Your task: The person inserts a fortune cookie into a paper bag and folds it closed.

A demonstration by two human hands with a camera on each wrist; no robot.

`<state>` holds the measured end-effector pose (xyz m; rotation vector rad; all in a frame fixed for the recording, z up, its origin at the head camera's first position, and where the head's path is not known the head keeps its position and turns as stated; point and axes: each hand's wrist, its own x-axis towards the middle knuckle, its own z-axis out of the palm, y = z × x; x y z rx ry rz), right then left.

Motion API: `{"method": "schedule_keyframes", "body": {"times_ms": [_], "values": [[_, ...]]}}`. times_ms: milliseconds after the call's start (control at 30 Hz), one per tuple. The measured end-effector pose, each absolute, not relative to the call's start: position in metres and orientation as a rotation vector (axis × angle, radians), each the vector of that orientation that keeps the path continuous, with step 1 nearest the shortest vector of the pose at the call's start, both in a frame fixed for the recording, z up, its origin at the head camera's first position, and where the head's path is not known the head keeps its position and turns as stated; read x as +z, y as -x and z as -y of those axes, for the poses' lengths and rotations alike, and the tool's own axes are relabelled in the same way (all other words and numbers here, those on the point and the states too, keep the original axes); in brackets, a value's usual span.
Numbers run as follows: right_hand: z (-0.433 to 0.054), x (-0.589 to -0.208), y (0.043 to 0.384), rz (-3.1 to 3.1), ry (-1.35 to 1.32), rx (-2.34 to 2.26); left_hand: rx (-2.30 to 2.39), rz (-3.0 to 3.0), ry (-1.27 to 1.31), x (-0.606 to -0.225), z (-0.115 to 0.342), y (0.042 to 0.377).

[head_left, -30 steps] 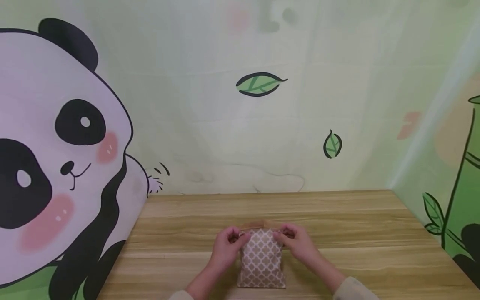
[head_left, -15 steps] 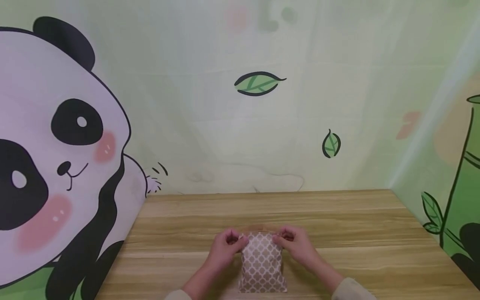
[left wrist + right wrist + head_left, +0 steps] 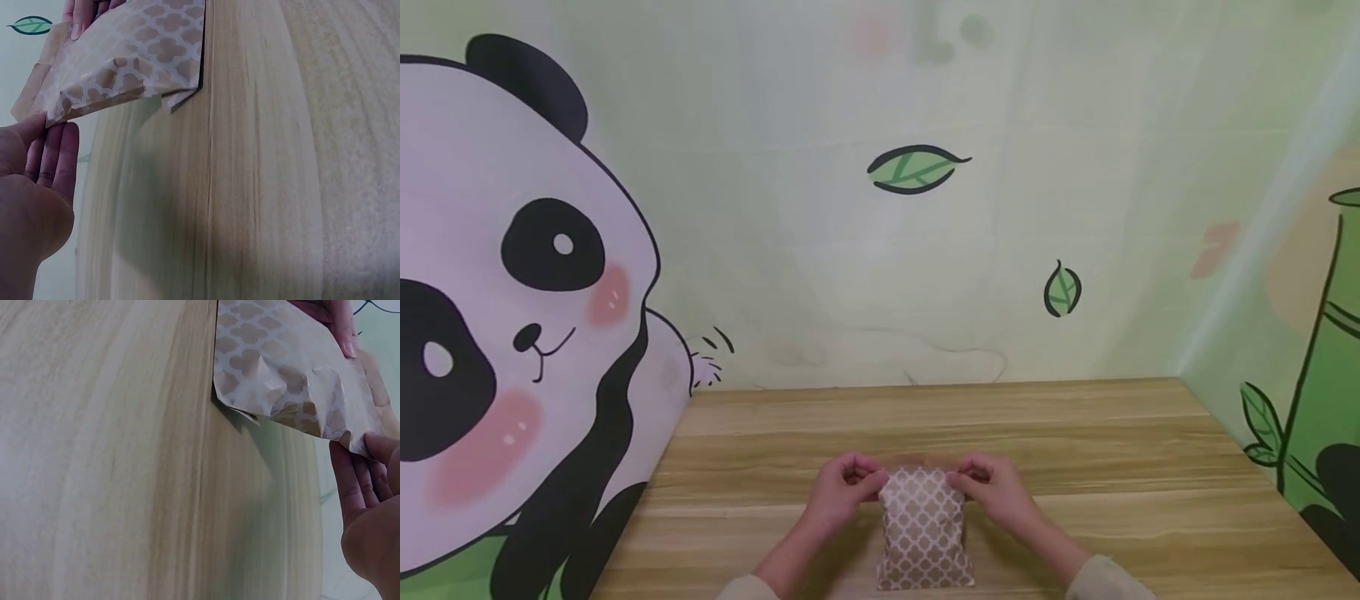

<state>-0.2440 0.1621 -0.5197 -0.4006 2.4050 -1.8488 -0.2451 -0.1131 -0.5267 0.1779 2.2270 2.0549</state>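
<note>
A brown paper bag (image 3: 922,529) with a white lattice pattern stands on the wooden table near its front edge, its sides creased. My left hand (image 3: 842,492) pinches its upper left corner between thumb and fingers. At the opposite upper corner, the thumb and fingers of my right hand (image 3: 1000,492) grip the paper. A plain brown flap (image 3: 30,90) sticks out past the top edge in the left wrist view. In the right wrist view, the bag's lower corner (image 3: 237,412) is folded. What the bag contains is hidden.
The wood-grain table (image 3: 760,442) spreads out around the bag. Behind it hangs a pale green backdrop (image 3: 820,250) with a printed panda (image 3: 550,350) at left and bamboo (image 3: 1333,358) at right.
The bag has come slightly nearer to me, and more of its patterned face shows. My left hand has shifted a little outward to the left; the right hand has barely moved.
</note>
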Motion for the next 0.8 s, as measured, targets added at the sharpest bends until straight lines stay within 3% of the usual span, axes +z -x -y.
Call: {"method": "schedule_keyframes", "body": {"times_ms": [533, 800], "values": [[-0.162, -0.52, 0.245, -2.389, 0.404, -1.841, 1.974, -2.079, -0.174, -0.518, 0.117, 0.257], [-0.162, -0.521, 0.245, -2.389, 0.419, -1.816, 1.895, -2.142, -0.327, -0.515, 0.121, 0.263]]}}
